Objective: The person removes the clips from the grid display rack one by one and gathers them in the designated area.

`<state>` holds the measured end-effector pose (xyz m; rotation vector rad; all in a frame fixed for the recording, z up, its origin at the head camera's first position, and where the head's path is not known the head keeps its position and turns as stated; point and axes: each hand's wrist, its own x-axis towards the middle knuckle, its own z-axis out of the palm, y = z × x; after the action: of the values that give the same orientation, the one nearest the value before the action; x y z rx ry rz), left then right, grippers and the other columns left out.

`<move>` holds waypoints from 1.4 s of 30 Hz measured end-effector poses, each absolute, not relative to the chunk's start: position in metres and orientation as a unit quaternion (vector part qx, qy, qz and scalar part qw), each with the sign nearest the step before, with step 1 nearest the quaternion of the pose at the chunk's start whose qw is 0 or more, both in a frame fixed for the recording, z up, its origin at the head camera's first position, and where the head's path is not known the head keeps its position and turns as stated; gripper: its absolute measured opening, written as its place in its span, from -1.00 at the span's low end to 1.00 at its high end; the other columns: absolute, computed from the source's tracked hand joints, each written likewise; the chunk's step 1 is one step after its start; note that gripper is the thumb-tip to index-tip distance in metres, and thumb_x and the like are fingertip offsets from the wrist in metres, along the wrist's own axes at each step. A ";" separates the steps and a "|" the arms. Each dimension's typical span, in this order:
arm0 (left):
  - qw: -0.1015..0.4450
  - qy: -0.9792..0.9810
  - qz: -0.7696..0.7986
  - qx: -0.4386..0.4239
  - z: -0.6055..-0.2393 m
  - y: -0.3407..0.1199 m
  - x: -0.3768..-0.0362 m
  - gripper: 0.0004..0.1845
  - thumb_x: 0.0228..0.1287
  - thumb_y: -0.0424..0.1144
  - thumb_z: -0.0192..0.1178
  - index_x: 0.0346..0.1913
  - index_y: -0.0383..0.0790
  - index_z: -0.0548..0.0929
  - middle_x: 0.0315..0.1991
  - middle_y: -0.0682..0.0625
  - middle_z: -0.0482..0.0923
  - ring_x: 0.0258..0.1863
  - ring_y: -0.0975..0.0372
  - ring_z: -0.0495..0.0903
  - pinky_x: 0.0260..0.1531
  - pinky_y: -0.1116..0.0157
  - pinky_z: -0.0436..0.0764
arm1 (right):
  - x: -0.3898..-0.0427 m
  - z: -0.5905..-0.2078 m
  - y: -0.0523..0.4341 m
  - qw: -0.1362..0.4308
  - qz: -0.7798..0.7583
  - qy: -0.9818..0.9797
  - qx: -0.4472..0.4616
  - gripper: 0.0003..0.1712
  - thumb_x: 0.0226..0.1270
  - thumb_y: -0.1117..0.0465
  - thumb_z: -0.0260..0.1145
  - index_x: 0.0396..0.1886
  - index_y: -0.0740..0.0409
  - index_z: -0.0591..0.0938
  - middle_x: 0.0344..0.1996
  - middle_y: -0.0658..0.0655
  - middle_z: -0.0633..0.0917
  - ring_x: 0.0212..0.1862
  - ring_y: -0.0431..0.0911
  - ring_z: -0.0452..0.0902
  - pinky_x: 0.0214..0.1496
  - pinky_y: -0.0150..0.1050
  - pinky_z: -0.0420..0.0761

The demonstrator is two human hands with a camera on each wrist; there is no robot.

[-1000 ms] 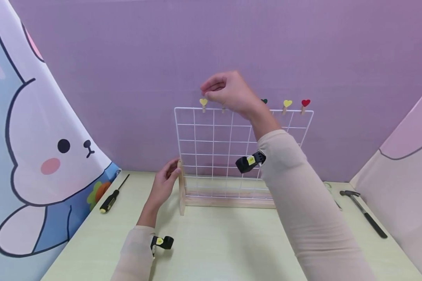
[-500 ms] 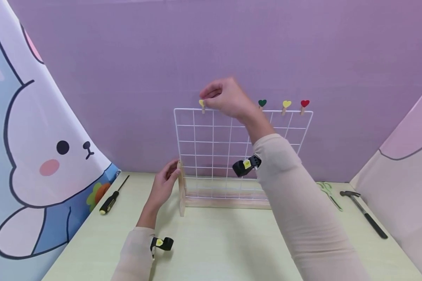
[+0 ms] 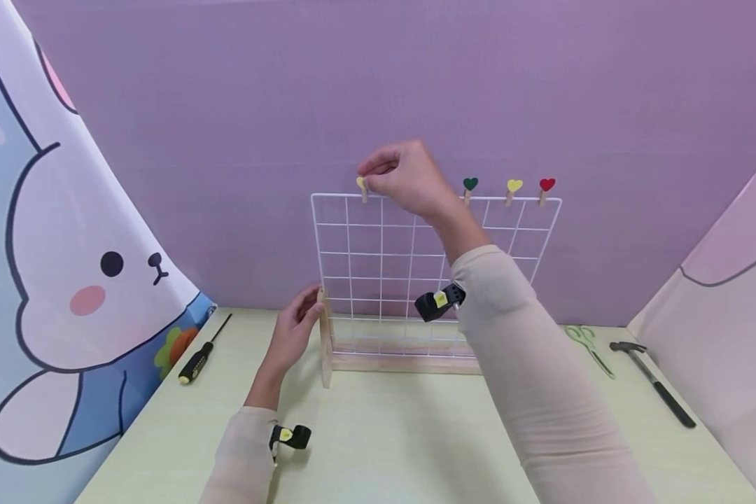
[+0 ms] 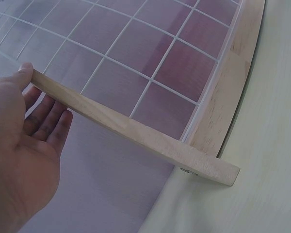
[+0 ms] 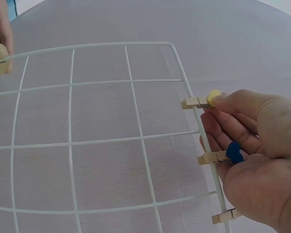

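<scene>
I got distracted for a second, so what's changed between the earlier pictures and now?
The right hand has come down slightly and now pinches the leftmost yellow heart clip, which it hovered just above before. Its sleeve shifted a little left, uncovering more of the green heart clip and the scissors. The left hand still holds the wooden upright; the screwdriver and hammer stayed put.

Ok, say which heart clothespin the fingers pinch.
The yellow heart clothespin leftmost on the wire grid in the head view; the right hand pinches it. The other yellow one stands between the green one and the red one.
</scene>
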<state>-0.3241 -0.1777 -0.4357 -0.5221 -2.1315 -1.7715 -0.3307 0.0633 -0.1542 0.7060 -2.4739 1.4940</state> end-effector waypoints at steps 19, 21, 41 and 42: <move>0.158 -0.744 -0.623 -0.182 -0.437 -0.177 -0.326 -0.51 0.60 -0.19 0.11 0.46 -0.29 0.43 0.30 -0.30 0.55 0.12 0.47 0.58 0.17 0.59 0.57 | -0.331 -0.157 0.061 0.104 0.514 -0.828 0.201 -0.79 0.38 0.32 0.40 -0.03 0.22 0.79 -0.17 0.11 0.81 -0.11 -0.10 0.72 -0.08 -0.39 0.69; 0.158 -0.744 -0.624 -0.182 -0.437 -0.176 -0.326 -0.51 0.60 -0.19 0.10 0.47 -0.29 0.43 0.30 -0.31 0.55 0.12 0.47 0.58 0.17 0.59 0.56 | -0.331 -0.158 0.061 0.108 0.512 -0.829 0.198 -0.80 0.39 0.31 0.40 -0.04 0.20 0.79 -0.16 0.11 0.82 -0.12 -0.12 0.72 -0.08 -0.39 0.69; 0.152 -0.746 -0.624 -0.177 -0.439 -0.176 -0.325 -0.49 0.60 -0.16 0.11 0.47 -0.28 0.42 0.32 -0.30 0.54 0.14 0.48 0.57 0.17 0.60 0.56 | -0.326 -0.151 0.066 0.141 0.546 -0.801 0.200 -0.87 0.38 0.30 0.41 -0.13 0.14 0.81 -0.22 0.03 0.80 -0.12 -0.16 0.67 -0.06 -0.38 0.65; 0.152 -0.746 -0.624 -0.176 -0.439 -0.176 -0.325 -0.49 0.60 -0.16 0.11 0.47 -0.28 0.42 0.32 -0.30 0.54 0.14 0.48 0.57 0.17 0.59 0.56 | -0.324 -0.150 0.067 0.139 0.549 -0.799 0.202 -0.87 0.39 0.29 0.41 -0.13 0.13 0.81 -0.21 0.02 0.79 -0.10 -0.15 0.68 -0.04 -0.38 0.65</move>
<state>-0.3247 -0.1765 -0.4387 -0.5054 -2.1407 -1.7905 -0.3241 0.0667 -0.1496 0.5849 -2.3111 1.5859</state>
